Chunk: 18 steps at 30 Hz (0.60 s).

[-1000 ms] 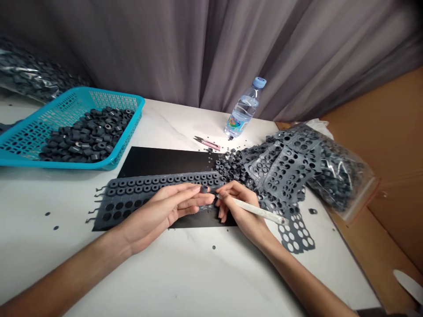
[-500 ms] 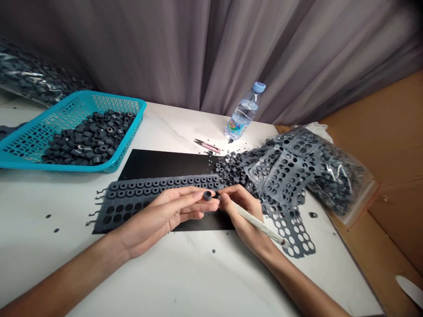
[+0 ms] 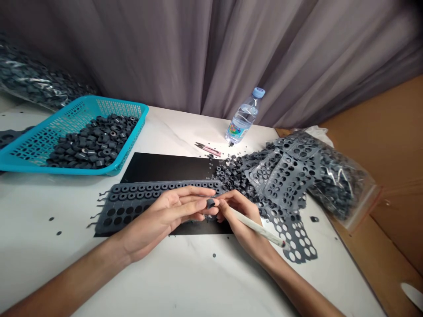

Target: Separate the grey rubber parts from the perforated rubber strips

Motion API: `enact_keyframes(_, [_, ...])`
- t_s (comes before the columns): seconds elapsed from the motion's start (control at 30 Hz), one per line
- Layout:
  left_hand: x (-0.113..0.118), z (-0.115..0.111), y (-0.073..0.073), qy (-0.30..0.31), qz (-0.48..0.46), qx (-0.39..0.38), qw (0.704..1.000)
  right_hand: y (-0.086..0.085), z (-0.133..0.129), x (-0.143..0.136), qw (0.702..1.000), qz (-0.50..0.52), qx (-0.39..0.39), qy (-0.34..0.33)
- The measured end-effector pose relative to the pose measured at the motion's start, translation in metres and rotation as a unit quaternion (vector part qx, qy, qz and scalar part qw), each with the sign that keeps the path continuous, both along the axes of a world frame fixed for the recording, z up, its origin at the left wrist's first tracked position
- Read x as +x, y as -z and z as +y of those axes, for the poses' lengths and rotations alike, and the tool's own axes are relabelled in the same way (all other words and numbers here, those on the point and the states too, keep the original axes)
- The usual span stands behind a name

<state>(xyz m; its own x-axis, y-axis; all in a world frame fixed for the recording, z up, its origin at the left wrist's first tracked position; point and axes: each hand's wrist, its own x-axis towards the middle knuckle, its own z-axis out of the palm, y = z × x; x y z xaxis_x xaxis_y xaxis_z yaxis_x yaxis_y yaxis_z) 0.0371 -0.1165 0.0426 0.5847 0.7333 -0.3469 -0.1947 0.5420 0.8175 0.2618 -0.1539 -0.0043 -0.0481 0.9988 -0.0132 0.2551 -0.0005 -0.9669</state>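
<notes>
A small dark rubber ring (image 3: 210, 203) is pinched at the fingertips of my left hand (image 3: 172, 211). My right hand (image 3: 243, 215) is closed round a pale pen-like tool (image 3: 257, 227), whose tip is hidden by the fingers close to the ring. Beneath my left hand lies a grey rubber sheet (image 3: 112, 211), with rings standing in its upper rows and round dark holes in the lower ones. The sheet rests on a black mat (image 3: 165, 165).
A blue basket (image 3: 132, 143) of dark rings stands left, a filled clear bag (image 3: 36, 83) behind it. Pink snips (image 3: 209, 149) and a water bottle (image 3: 243, 119) are at the back. Loose rings (image 3: 234, 174), punched sheets (image 3: 287, 176) and another bag (image 3: 343, 185) lie right.
The ring in my left fingertips has tilted from opening upward to sideways and shifted slightly right. My right fingers have come nearer to it. The whole view has moved slightly.
</notes>
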Motion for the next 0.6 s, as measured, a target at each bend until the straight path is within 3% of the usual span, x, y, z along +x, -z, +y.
enact_keyframes(0.37, [0.002,-0.001,0.003,-0.038,0.066,0.100,0.992,-0.006,-0.006,-0.003,0.998,0.012,0.049,0.037])
enact_keyframes(0.6, [0.010,-0.005,0.008,-0.103,0.098,0.179,0.974,-0.024,-0.011,-0.009,0.999,0.014,0.050,-0.016])
